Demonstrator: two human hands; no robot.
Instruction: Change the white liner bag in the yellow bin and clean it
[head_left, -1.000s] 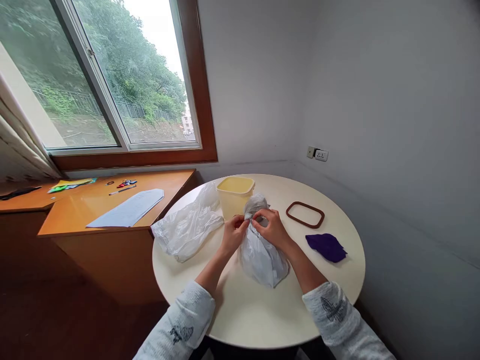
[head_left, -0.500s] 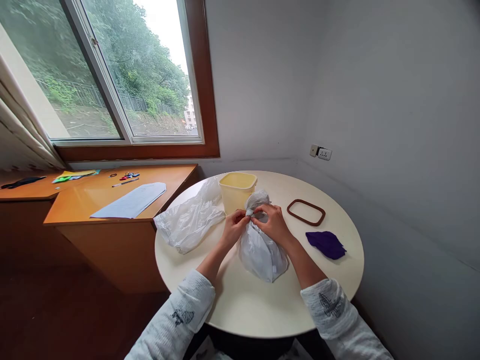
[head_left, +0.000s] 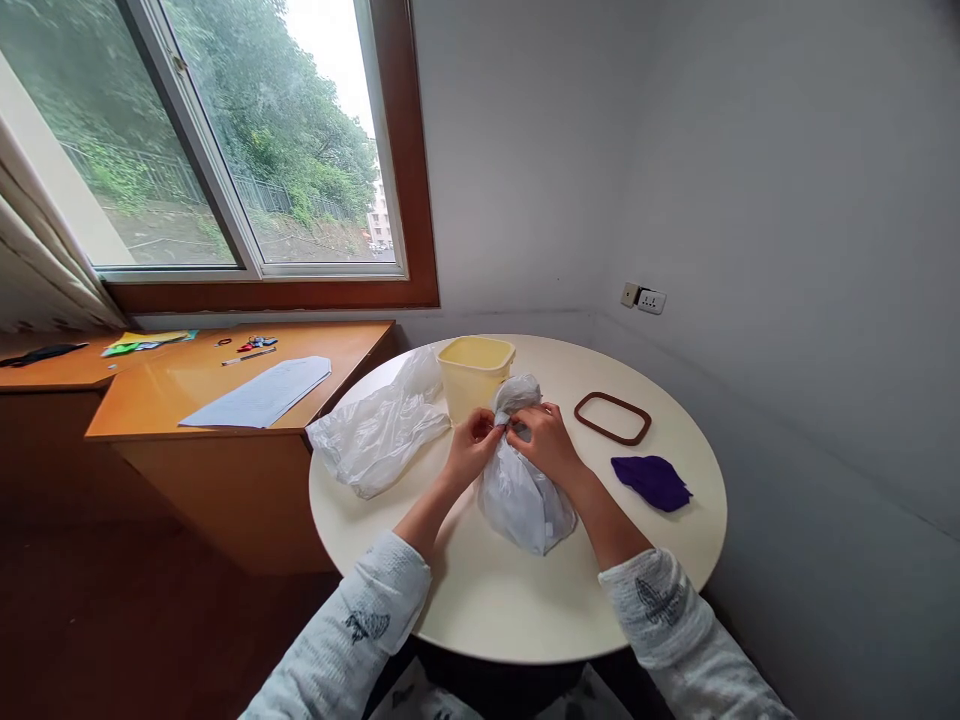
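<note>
A filled white plastic bag (head_left: pixel 523 495) stands on the round cream table (head_left: pixel 510 610). My left hand (head_left: pixel 474 446) and my right hand (head_left: pixel 546 440) both pinch its gathered neck, fingers closed on the twisted plastic just below the loose top tuft (head_left: pixel 516 392). Directly behind the bag sits a pale yellow tub (head_left: pixel 474 373). A second, crumpled translucent bag (head_left: pixel 379 435) lies to the left of my left hand.
A brown rectangular ring (head_left: pixel 612 417) and a purple cloth (head_left: pixel 651 481) lie on the table's right side. A wooden desk (head_left: pixel 187 395) with a sheet of paper (head_left: pixel 259 392) abuts the table at left. A wall socket (head_left: pixel 643 298) is behind.
My hands stay closed on the bag's neck with only small finger shifts. The camera view has drifted slightly, so everything sits a little higher in the picture.
</note>
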